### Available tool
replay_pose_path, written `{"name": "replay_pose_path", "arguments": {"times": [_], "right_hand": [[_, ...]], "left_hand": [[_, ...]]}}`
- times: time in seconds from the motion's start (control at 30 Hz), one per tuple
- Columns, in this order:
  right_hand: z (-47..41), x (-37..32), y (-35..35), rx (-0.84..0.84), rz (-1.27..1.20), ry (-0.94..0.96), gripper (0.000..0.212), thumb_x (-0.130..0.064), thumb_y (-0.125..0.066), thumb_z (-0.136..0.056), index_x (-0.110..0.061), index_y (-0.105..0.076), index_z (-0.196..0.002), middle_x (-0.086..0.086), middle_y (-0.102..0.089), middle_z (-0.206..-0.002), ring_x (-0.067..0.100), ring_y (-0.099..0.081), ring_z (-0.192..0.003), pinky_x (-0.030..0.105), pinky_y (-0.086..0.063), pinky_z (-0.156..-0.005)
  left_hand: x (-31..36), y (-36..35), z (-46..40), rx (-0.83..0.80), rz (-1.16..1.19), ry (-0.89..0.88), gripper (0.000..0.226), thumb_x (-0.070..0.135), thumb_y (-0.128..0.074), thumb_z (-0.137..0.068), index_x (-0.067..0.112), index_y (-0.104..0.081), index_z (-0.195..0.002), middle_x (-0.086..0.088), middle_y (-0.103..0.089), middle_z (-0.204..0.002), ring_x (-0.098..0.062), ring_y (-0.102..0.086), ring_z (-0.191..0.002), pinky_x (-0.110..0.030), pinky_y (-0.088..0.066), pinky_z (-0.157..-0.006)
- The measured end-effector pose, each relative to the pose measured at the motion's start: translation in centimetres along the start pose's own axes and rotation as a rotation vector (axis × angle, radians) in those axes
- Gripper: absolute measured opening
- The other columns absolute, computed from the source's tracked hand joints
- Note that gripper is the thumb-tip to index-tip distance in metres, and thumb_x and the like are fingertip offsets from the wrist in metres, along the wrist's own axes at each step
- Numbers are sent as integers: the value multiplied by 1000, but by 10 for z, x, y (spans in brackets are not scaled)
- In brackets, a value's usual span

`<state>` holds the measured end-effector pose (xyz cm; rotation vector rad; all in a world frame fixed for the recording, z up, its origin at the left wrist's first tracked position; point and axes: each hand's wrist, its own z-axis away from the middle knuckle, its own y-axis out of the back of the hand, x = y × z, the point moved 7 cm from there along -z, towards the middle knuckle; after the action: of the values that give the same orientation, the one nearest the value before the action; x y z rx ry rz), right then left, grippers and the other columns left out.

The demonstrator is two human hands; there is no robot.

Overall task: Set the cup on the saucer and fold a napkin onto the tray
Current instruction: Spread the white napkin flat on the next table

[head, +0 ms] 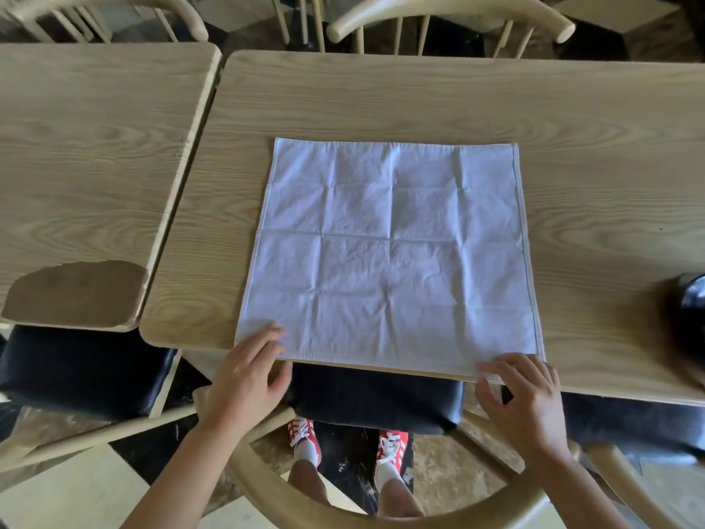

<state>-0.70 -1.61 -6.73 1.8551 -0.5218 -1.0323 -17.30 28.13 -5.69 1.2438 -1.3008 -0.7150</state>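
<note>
One head-worn camera looked steeply down from above the near edge of the table (419, 101), facing away from the wearer. It sat close, its wide view bending the chairs (450, 17) at the far side and showing the floor below.

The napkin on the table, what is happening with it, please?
A person stands at a wooden table with a white napkin spread flat and unfolded on it. The left hand rests on the near left corner; the right hand pinches the near right corner. No fold is made yet. No cup, saucer or tray is clearly visible.
</note>
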Motion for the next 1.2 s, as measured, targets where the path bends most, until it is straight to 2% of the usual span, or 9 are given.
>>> {"name": "replay_pose_path", "arguments": {"times": [0.17,0.27,0.4,0.5,0.6,0.73,0.97,1.1,1.2], "right_hand": [[-23,-46,-4,43,-77,-33,37,-17,-42,-87,-8,-62,-116,11,-64,-117,30,-53,-114,42,-37,-97],[-52,-85,-41,-121,0,-32,48,-21,-34,-94,-13,-37,-140,7,-32,-149,27,-22,-142,48,-18,-115],[-64,-80,-92,-382,159,-63,54,-36,-21,-98,-26,3,-146,-1,0,-157,18,11,-144,46,3,-118],[-61,-55,-91,-394,247,-60,59,-47,-18,-93,-29,-1,-147,-3,-1,-156,15,6,-144,41,8,-116],[-59,-14,-71,-368,293,-145,64,-50,-19,-90,-24,-7,-148,-3,-5,-155,14,-1,-144,40,3,-116],[-55,26,-48,-375,319,-202,68,-50,-16,-90,-19,-7,-149,1,-7,-157,13,-1,-144,35,1,-117],[-60,19,-33,-356,253,-239,71,-54,-12,-89,-16,-1,-148,3,0,-158,14,6,-144,43,0,-119],[-111,-41,-47,-188,162,-85,62,-41,-26,-93,-20,-5,-148,5,-2,-156,22,-2,-145,48,0,-116],[-153,-66,-78,-221,140,-81,59,-31,-30,-94,-24,-6,-148,3,-4,-158,19,1,-145,47,1,-116]], "left_hand": [[44,-7,-29,22,61,-5,38,25,-38,-94,7,-53,-124,-7,-56,-133,-21,-46,-129,-44,-29,-112],[81,-40,-73,-68,-14,21,49,25,-32,-96,14,-29,-143,-4,-29,-151,-23,-24,-141,-52,-12,-116],[82,-87,-95,-261,-96,41,52,31,-32,-95,19,-25,-146,-4,-17,-155,-26,-13,-143,-60,-19,-111],[58,-92,-88,-293,-167,0,55,43,-30,-92,29,-25,-145,-3,-21,-156,-24,-14,-144,-56,-14,-113],[16,-81,-79,-266,-221,98,63,50,-29,-89,32,-14,-147,-4,-13,-158,-26,-6,-145,-49,-6,-115],[-36,-59,-67,-253,-222,262,65,50,-22,-90,27,-8,-149,-11,-5,-158,-28,-3,-146,-48,-9,-117],[-34,-38,-75,-227,-93,289,70,58,-12,-90,19,-4,-147,-11,-2,-156,-24,-1,-145,-49,-8,-117],[30,-43,-133,-92,-65,-34,58,41,-25,-95,19,-12,-148,-7,-15,-155,-18,-9,-144,-50,-6,-114],[65,-72,-172,-167,-80,-132,56,35,-31,-94,18,-22,-146,-8,-24,-154,-24,-18,-143,-55,-13,-112]]}}
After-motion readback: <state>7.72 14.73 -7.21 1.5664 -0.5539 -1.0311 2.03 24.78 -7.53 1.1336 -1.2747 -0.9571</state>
